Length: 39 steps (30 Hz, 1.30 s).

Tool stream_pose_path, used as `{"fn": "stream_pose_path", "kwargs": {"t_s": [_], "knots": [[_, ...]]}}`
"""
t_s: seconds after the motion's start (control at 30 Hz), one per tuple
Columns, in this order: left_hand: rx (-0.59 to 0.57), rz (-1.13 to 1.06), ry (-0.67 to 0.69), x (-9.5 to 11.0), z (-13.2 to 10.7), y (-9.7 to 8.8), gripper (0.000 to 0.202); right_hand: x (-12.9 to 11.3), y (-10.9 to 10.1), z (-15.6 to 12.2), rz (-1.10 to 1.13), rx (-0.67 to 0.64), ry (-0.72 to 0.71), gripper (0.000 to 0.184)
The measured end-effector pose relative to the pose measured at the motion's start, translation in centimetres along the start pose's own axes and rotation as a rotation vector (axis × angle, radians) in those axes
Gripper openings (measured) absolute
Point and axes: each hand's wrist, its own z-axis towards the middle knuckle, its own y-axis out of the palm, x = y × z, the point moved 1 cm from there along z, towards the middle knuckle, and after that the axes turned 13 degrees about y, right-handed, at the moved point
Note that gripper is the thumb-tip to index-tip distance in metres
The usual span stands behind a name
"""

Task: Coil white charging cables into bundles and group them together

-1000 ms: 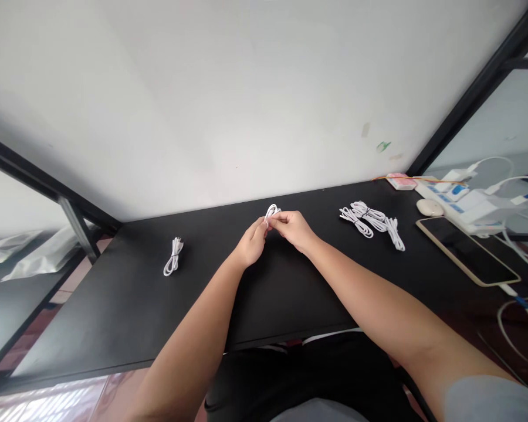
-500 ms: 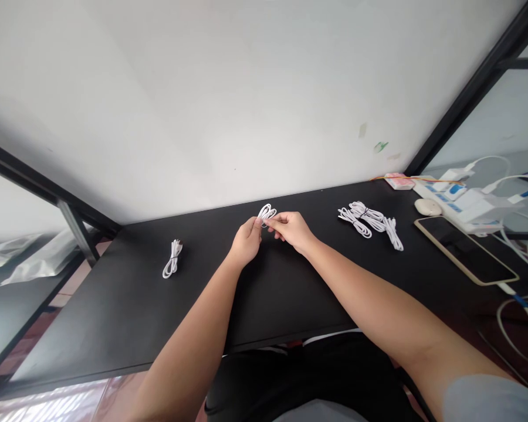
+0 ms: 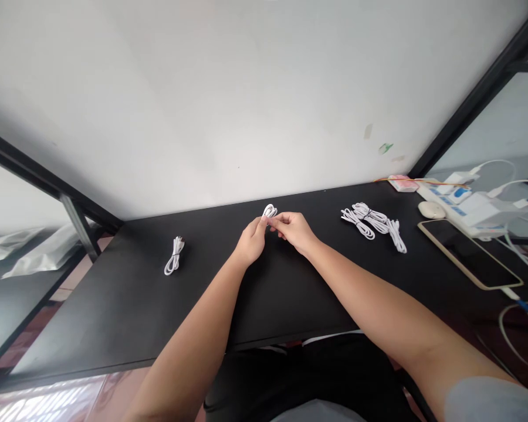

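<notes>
Over the middle of a black table (image 3: 127,316), my left hand (image 3: 250,243) and my right hand (image 3: 295,230) meet, both pinching a small coiled white cable (image 3: 270,211) held just above the tabletop. Fingers of both hands are closed on the coil. A single bundled white cable (image 3: 174,256) lies on the table to the left. A pile of several bundled white cables (image 3: 374,225) lies to the right of my right hand.
At the right edge lie a phone (image 3: 469,253) with a cable plugged in, a white power strip (image 3: 462,200) with chargers and loose white wires, a small round white object (image 3: 431,209) and a pink box (image 3: 400,182). A white wall rises behind the table.
Both hands have kept hold of the coil with small finger movements, shifting it slightly left and back. Nothing else on the table has moved.
</notes>
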Motion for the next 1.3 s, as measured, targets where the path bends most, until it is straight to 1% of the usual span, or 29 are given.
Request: {"fn": "stream_pose_path", "kwargs": {"t_s": [0.13, 0.27, 0.37, 0.47, 0.6, 0.7, 0.8, 0.93, 1.03, 1.1, 1.2, 1.3], "knots": [[-0.078, 0.025, 0.082, 0.2, -0.2, 0.1, 0.046, 0.2, -0.1, 0.2, 0.020, 0.029, 0.044, 0.042], [-0.046, 0.097, 0.103, -0.1, -0.3, -0.1, 0.046, -0.1, 0.0, 0.0, 0.013, 0.023, 0.086, 0.041], [-0.021, 0.118, 0.083, -0.1, -0.2, -0.1, 0.044, -0.2, 0.1, -0.2, -0.015, 0.027, 0.063, 0.041], [0.024, 0.143, 0.037, 0.2, -0.2, -0.2, 0.041, -0.3, 0.2, -0.4, -0.088, 0.035, 0.006, 0.043], [0.072, 0.220, 0.002, 1.0, -0.2, -0.3, 0.041, -0.6, 0.4, -0.8, -0.253, 0.077, -0.134, 0.042], [0.086, 0.232, -0.005, 1.4, -0.3, -0.4, 0.040, -0.9, 0.6, -1.2, -0.329, 0.132, -0.236, 0.036], [0.093, 0.252, 0.005, 1.6, -0.4, -0.5, 0.039, -1.0, 0.6, -1.5, -0.364, 0.157, -0.320, 0.028], [0.093, 0.344, 0.109, 1.9, -0.5, -0.6, 0.039, -1.1, 0.5, -1.5, -0.417, 0.208, -0.459, 0.015], [0.090, 0.421, 0.240, 1.9, -0.5, -0.8, 0.039, -1.5, 0.3, -1.7, -0.495, 0.256, -0.610, 0.007], [0.067, 0.479, 0.332, 2.0, -0.4, -0.8, 0.038, -1.8, 0.1, -1.8, -0.556, 0.305, -0.685, 0.006], [-0.006, 0.571, 0.435, 2.3, -0.5, -1.0, 0.035, -2.1, -0.4, -1.7, -0.650, 0.332, -0.734, 0.011], [-0.127, 0.695, 0.481, 2.6, -0.6, -1.2, 0.033, -2.2, -1.1, -1.4, -0.733, 0.239, -0.732, 0.011]]}}
